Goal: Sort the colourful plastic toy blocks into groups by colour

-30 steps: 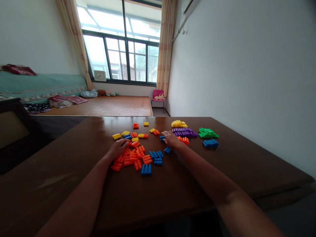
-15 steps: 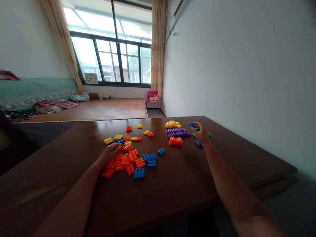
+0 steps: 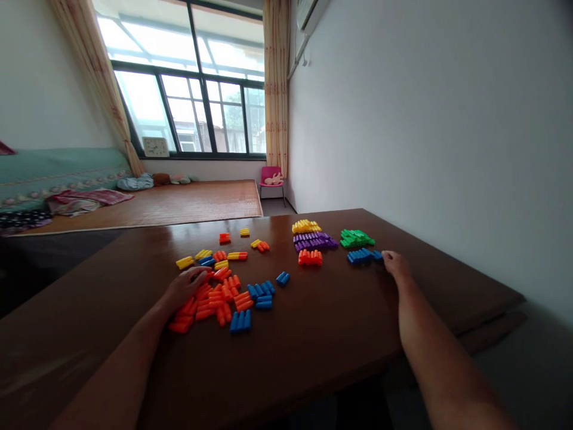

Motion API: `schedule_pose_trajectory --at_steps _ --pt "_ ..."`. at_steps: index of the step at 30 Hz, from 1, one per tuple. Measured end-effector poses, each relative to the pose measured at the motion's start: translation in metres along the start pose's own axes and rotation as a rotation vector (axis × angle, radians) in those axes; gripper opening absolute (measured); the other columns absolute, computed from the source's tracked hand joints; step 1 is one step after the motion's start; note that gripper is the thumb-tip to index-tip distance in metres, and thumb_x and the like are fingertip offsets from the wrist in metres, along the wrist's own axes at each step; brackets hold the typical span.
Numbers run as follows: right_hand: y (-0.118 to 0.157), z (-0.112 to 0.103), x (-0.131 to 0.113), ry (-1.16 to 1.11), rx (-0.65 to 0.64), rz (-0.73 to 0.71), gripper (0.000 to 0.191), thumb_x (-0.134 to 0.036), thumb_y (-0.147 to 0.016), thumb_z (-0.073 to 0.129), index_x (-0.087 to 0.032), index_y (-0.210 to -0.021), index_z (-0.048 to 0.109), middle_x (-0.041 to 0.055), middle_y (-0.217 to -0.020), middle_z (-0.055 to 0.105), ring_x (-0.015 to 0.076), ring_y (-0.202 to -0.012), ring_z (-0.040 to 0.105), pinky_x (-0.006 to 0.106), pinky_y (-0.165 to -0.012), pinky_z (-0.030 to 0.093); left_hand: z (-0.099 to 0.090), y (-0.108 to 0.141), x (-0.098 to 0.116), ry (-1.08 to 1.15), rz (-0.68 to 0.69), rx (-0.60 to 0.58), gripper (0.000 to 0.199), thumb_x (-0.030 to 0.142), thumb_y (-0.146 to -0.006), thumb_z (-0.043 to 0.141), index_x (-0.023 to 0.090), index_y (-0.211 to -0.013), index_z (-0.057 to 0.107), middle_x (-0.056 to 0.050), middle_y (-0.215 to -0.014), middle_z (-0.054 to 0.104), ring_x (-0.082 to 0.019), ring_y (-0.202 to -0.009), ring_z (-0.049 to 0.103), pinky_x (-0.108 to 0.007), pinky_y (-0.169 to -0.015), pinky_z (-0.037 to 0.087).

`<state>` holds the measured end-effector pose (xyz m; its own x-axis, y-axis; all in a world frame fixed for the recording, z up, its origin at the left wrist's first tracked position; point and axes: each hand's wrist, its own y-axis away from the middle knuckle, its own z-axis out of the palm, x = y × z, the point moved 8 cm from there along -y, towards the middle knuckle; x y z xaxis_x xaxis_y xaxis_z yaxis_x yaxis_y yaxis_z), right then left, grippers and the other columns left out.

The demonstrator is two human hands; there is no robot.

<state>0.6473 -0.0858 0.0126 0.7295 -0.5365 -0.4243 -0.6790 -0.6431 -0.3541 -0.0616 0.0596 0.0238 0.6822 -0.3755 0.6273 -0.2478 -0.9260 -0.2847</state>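
My left hand (image 3: pixel 184 285) rests on the left edge of a pile of orange plastic tube-shaped blocks (image 3: pixel 217 298), fingers stretched out over it and gripping nothing that I can see. At the right, my right hand (image 3: pixel 396 264) pinches a blue tube-shaped block (image 3: pixel 377 255) at the end of a blue row (image 3: pixel 359 256). Behind that row lies a green group (image 3: pixel 357 238). Purple blocks (image 3: pixel 314 241), yellow blocks (image 3: pixel 306 226) and an orange row (image 3: pixel 310 257) sit left of it. Loose blue blocks (image 3: pixel 240 321) lie beside the orange pile.
The brown table (image 3: pixel 313 346) carries all the blocks, with small yellow blocks (image 3: pixel 184 262) and orange ones scattered beyond my left hand. A white wall (image 3: pixel 425 131) runs along the right. Past the table are a bed platform (image 3: pixel 201 200) and a pink chair (image 3: pixel 271 175).
My right hand has moved right and nearer, from over the green blocks to the end of the blue row, with the blue block. My left hand stays at the orange pile. The view has shifted slightly.
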Motion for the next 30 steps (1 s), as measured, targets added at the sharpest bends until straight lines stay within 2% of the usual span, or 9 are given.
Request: schedule_pose_trajectory --at_steps 8,11,14,18,21,24,25,27,30 --pt "-0.003 0.016 0.005 0.009 -0.006 -0.045 0.041 -0.045 -0.081 0.047 -0.022 -0.104 0.073 0.0143 -0.098 0.071 0.0275 -0.08 0.064 0.037 -0.068 0.047 0.0 0.007 0.018 0.006 0.05 0.023 0.054 0.059 -0.08 0.047 0.017 -0.104 0.07 -0.009 -0.11 0.068 -0.025 -0.103 0.062 -0.035 -0.094 0.046" --pt "0.001 0.003 0.001 -0.071 0.112 -0.038 0.042 -0.038 -0.082 0.043 -0.015 -0.105 0.071 0.0172 -0.094 0.069 0.0288 -0.082 0.063 0.039 -0.072 0.047 -0.003 0.008 0.023 0.03 0.067 0.062 0.049 0.053 -0.08 0.047 0.017 -0.103 0.069 -0.009 -0.112 0.067 -0.024 -0.106 0.061 -0.035 -0.096 0.045" --pt "0.01 -0.016 -0.008 -0.149 0.264 -0.079 0.043 -0.034 -0.081 0.041 -0.012 -0.105 0.068 0.0176 -0.089 0.067 0.0297 -0.083 0.061 0.042 -0.074 0.047 -0.013 0.008 0.018 0.077 0.048 0.158 0.046 0.047 -0.083 0.045 0.015 -0.107 0.068 -0.01 -0.113 0.067 -0.024 -0.106 0.061 -0.034 -0.093 0.047" --pt "0.028 -0.047 -0.035 -0.254 0.488 -0.214 0.041 -0.029 -0.082 0.037 -0.01 -0.105 0.067 0.0197 -0.092 0.064 0.0313 -0.088 0.058 0.045 -0.077 0.045 -0.026 0.009 0.004 0.025 -0.029 0.283 0.043 0.04 -0.083 0.042 0.014 -0.106 0.068 -0.01 -0.11 0.068 -0.024 -0.102 0.062 -0.036 -0.09 0.048" --pt "0.052 -0.062 -0.084 -0.319 0.543 -0.405 0.04 -0.025 -0.086 0.035 -0.01 -0.109 0.064 0.021 -0.104 0.062 0.0304 -0.099 0.056 0.044 -0.086 0.043 -0.02 0.01 0.003 -0.028 -0.055 0.224 0.042 0.039 -0.084 0.043 0.014 -0.107 0.068 -0.01 -0.108 0.069 -0.023 -0.097 0.063 -0.035 -0.089 0.048" --pt "0.095 -0.059 -0.161 -0.374 0.38 -0.65 0.035 -0.029 -0.089 0.037 -0.014 -0.11 0.061 0.015 -0.107 0.063 0.0273 -0.103 0.056 0.043 -0.092 0.043 -0.008 0.01 0.014 -0.067 0.012 0.127 0.04 0.041 -0.085 0.043 0.017 -0.105 0.07 -0.009 -0.107 0.07 -0.022 -0.097 0.064 -0.033 -0.088 0.048" --pt "0.114 -0.051 -0.19 -0.399 0.254 -0.73 0.033 -0.031 -0.09 0.039 -0.017 -0.109 0.061 0.0124 -0.105 0.063 0.0255 -0.101 0.057 0.041 -0.09 0.045 -0.005 0.01 0.017 -0.082 0.038 0.103 0.04 0.041 -0.086 0.043 0.018 -0.103 0.071 -0.008 -0.107 0.07 -0.022 -0.097 0.063 -0.032 -0.089 0.047" --pt "0.165 -0.031 -0.248 -0.439 -0.091 -0.926 0.03 -0.034 -0.092 0.04 -0.021 -0.108 0.062 0.0095 -0.105 0.064 0.022 -0.096 0.06 0.036 -0.086 0.048 -0.002 0.01 0.021 -0.111 0.06 0.072 0.04 0.042 -0.087 0.042 0.019 -0.1 0.071 -0.008 -0.106 0.07 -0.022 -0.098 0.063 -0.031 -0.088 0.047" --pt "0.242 -0.012 -0.308 -0.412 -0.43 -1.118 0.031 -0.041 -0.091 0.048 -0.025 -0.114 0.061 0.0075 -0.118 0.06 0.0195 -0.098 0.06 0.033 -0.086 0.049 -0.001 0.01 0.02 -0.13 0.046 0.062 0.041 0.043 -0.088 0.041 0.018 -0.101 0.071 -0.009 -0.106 0.07 -0.022 -0.098 0.063 -0.03 -0.088 0.047"
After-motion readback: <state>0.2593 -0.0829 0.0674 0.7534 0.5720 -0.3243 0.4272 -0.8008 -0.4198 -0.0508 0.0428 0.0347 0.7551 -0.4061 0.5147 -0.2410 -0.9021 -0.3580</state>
